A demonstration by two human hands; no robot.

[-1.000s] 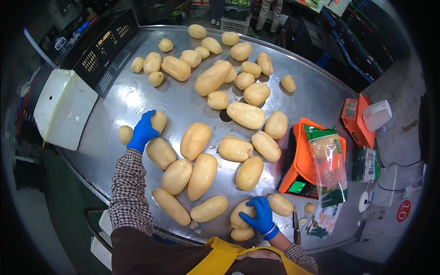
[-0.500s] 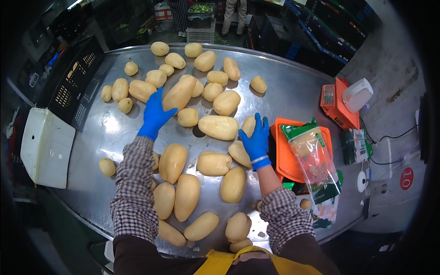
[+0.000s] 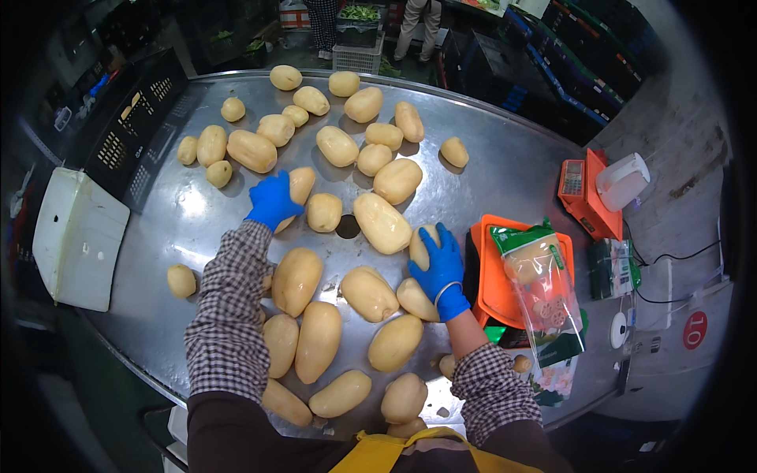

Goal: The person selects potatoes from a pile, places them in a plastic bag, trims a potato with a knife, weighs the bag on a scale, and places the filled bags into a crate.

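Observation:
My left hand (image 3: 274, 201), in a blue glove, is closed over a pale, peeled lotus root (image 3: 300, 187), fingers curled on its left side. My right hand (image 3: 441, 272), also blue-gloved, lies against a shorter lotus root (image 3: 421, 247) beside the orange tray; its thumb and fingers are around the piece, which is partly hidden. A large lotus root (image 3: 382, 224) lies tilted just left of that hand, and another lotus root (image 3: 416, 299) sits below it. Between my forearms lie several more pieces, among them a long lotus root (image 3: 318, 341).
The metal table (image 3: 505, 158) holds several scattered roots at its far side. An orange tray (image 3: 490, 260) with a clear-fronted bag (image 3: 540, 276) is at right, near an orange scale (image 3: 587, 197) bearing a white jug (image 3: 624, 180). A white foam box (image 3: 83, 236) and black crate (image 3: 130, 118) line the left.
My left hand has drawn its lotus root down and left, away from the far group. My right hand has moved slightly down, and the roots beside it have turned.

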